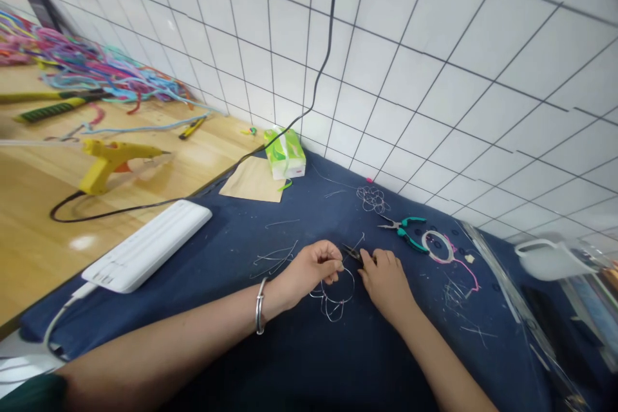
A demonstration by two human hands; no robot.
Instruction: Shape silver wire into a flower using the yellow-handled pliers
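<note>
Pinching the wire flower at its upper loop with the left hand, thumb and fingertips closed on the strand, just below the centre of the frame on the blue cloth. Gripping the dark pliers in the right hand, fingers curled round the handles, nose meeting the wire between both hands. Lying near, to the upper right: teal pliers and a tape ring. Resting at far left on the wooden top: a yellow glue gun.

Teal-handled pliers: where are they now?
Head view: teal-handled pliers lie right of centre on the blue cloth, beyond the right hand, between wire flower and tape ring.
</note>
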